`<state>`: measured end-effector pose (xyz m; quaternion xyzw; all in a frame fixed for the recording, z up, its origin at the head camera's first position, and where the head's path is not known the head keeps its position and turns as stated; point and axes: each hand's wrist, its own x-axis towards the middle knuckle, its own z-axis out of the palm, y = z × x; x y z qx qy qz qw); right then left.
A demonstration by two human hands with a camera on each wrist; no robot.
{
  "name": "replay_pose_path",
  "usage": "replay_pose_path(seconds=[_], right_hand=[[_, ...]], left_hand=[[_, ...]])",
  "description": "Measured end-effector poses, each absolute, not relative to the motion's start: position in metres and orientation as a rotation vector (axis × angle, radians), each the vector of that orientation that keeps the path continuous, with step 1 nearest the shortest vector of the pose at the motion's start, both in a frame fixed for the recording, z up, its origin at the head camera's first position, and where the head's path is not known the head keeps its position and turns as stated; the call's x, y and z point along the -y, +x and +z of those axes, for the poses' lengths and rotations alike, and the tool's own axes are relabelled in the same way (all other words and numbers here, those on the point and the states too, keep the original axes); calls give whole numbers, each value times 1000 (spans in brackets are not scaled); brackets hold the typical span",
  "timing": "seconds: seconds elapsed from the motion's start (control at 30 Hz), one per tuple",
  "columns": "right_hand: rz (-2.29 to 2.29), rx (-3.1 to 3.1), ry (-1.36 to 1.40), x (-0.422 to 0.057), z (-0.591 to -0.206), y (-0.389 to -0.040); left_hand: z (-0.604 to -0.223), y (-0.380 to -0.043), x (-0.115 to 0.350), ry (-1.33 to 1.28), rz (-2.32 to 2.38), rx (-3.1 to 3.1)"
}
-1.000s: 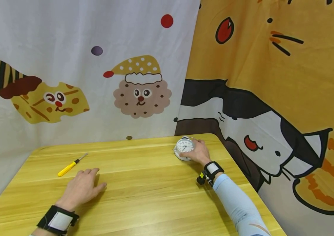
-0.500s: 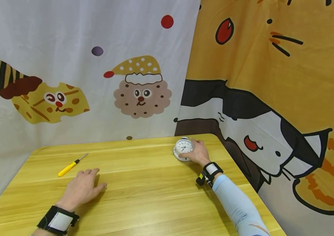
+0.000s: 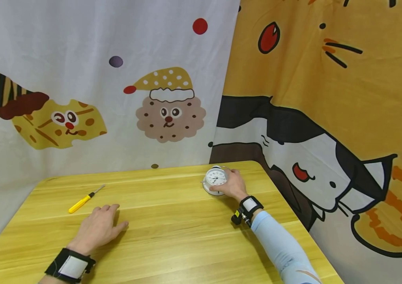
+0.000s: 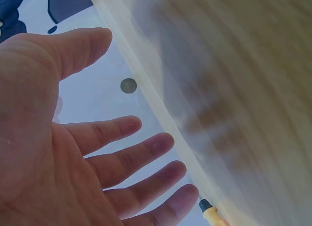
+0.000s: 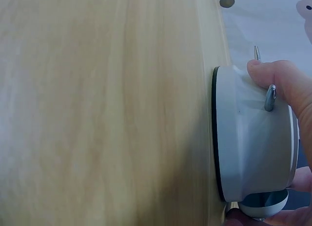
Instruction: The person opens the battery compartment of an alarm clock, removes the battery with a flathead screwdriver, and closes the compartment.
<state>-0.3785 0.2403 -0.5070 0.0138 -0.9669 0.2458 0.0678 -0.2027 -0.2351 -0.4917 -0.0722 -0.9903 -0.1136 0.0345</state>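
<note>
A white twin-bell alarm clock point(image 3: 216, 178) is at the far right of the wooden table, its dial facing up. My right hand point(image 3: 234, 185) grips it from the right side. In the right wrist view, the thumb point(image 5: 278, 72) lies along the casing point(image 5: 258, 133) beside two metal feet point(image 5: 270, 98), and the other fingers are near a bell point(image 5: 263, 204). The clock's dark back rim is right at the tabletop. My left hand point(image 3: 98, 228) hovers low over the table at the left, fingers spread and relaxed, holding nothing.
A yellow-handled screwdriver point(image 3: 86, 199) lies on the table point(image 3: 172, 236) just beyond my left hand. Printed cartoon curtains point(image 3: 90, 79) hang behind the table's back edge and along its right side.
My right hand has shifted slightly to the left with the alarm clock, mostly in the last half second. The left hand and the screwdriver stay where they were.
</note>
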Motion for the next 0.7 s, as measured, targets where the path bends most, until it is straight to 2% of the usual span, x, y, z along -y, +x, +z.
replay_pose_path(seconds=[0.7], right_hand=[[784,2890,143,-213,-507,-369]], left_hand=[[-492,-203,233,-221,-363,3066]])
